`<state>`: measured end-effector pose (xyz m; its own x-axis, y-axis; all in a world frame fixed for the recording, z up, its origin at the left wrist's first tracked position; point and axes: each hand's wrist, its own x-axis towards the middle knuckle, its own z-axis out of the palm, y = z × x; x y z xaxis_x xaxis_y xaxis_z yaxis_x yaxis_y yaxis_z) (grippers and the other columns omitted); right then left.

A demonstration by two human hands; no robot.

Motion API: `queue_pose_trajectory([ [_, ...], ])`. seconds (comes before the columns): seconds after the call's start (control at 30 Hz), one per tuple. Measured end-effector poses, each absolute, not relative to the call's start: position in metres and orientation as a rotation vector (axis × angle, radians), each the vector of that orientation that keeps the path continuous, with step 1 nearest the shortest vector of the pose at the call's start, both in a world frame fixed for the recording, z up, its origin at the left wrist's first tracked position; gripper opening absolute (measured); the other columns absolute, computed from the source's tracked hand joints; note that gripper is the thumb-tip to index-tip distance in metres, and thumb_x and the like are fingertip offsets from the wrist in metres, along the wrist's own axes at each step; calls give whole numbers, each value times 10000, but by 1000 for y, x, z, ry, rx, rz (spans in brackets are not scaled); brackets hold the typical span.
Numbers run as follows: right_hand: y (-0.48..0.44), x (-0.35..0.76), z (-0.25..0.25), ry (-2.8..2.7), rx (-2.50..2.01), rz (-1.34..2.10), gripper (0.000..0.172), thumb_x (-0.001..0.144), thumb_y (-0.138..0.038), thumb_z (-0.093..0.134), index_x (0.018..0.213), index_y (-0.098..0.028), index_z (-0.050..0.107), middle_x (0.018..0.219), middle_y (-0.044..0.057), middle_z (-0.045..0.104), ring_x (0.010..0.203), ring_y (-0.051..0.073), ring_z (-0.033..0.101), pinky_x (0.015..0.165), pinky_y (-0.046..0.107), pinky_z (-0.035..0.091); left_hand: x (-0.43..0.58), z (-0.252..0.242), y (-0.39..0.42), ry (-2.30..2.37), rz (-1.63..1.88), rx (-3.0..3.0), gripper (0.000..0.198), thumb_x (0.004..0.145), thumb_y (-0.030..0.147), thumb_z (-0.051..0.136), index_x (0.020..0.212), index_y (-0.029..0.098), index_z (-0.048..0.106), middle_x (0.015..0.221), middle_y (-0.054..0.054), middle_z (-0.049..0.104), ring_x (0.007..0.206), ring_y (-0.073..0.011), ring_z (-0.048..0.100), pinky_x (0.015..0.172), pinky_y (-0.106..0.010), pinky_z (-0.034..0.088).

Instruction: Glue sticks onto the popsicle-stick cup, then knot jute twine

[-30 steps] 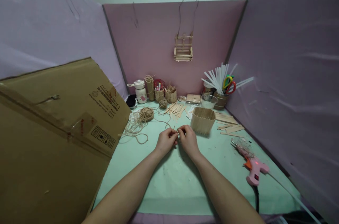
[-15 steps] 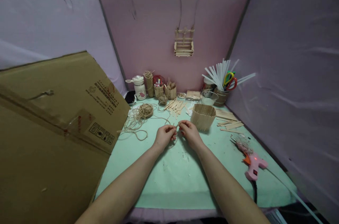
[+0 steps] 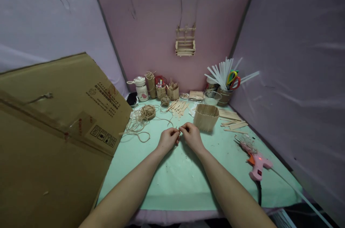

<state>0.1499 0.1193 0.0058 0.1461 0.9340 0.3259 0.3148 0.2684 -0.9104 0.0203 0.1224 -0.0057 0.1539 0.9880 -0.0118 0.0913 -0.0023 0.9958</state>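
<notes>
My left hand (image 3: pixel 167 140) and my right hand (image 3: pixel 192 136) meet over the middle of the table, thumbs and fingertips pinched together. Between them is a thin piece of twine (image 3: pixel 176 128), mostly hidden by the fingers. Just beyond my right hand stands a square basket made of craft sticks (image 3: pixel 206 118), upright and apart from the hand. A ball of twine (image 3: pixel 148 112) with loose, tangled strands lies past my left hand, and one strand ends on the cloth near my fingers.
A pink glue gun (image 3: pixel 257 165) with a red light lies at the right. Craft sticks (image 3: pixel 234 124) lie behind it. A large cardboard sheet (image 3: pixel 67 131) leans at the left. Along the back stand a bottle (image 3: pixel 141 89), stick-filled holders, a clear bowl (image 3: pixel 212 97) and a pot with scissors (image 3: pixel 225 97).
My right hand has shifted slightly left, closer to my left hand. The twine that hung in a loop below the fingers shows less now. The view has tilted slightly.
</notes>
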Motion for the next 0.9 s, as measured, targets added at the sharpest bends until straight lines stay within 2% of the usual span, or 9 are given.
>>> queue_pose_trajectory([
  [0.2,126,145,-1,-1148,-1314,757,223,689,-386,593,592,-201,515,578,-20,542,579,142,468,602,277,357,25,1,119,1196,991,1480,243,763,385,572,674,160,564,502,28,554,382,-77,472,406,-194,341],
  [0.4,127,153,3,-1122,-1142,1170,322,654,-484,690,668,-179,587,543,-40,509,501,107,404,507,252,305,21,7,113,1198,1109,1494,225,763,374,585,743,155,630,550,29,554,458,-91,478,483,-221,373],
  [0.57,126,159,12,-901,-979,1309,397,707,-570,616,734,-174,627,692,14,572,585,117,480,510,239,354,13,15,117,1152,1288,1533,233,772,366,611,829,155,693,664,-1,617,618,-117,527,624,-241,411],
  [0.67,125,159,14,-958,-1042,1187,331,685,-464,652,885,-200,649,857,26,603,656,120,515,519,229,388,10,21,119,1070,1293,1443,276,772,399,627,875,152,699,638,10,583,562,-98,466,561,-227,364],
  [0.73,123,157,12,-1126,-1095,1125,386,652,-384,680,1001,-223,640,939,29,616,685,125,530,523,227,406,8,24,119,997,1258,1385,301,765,419,644,892,151,697,604,21,552,528,-86,421,522,-220,325],
  [0.8,121,153,10,-1318,-1120,1080,315,666,-347,656,948,-207,652,873,23,631,667,125,526,530,228,407,7,26,119,918,1238,1351,300,752,426,665,863,149,696,607,15,558,543,-88,433,534,-221,332],
  [0.87,120,149,7,-1455,-1148,996,166,704,-333,607,772,-186,646,719,4,616,614,119,502,540,231,394,6,30,119,851,1226,1349,280,743,419,681,817,149,694,624,2,578,590,-100,479,594,-231,374],
  [0.9,120,148,5,-1488,-1173,951,154,719,-331,587,700,-183,625,650,-6,595,580,115,486,539,234,385,5,32,118,827,1220,1354,274,737,417,688,799,150,693,619,1,578,603,-105,493,623,-239,388],
])
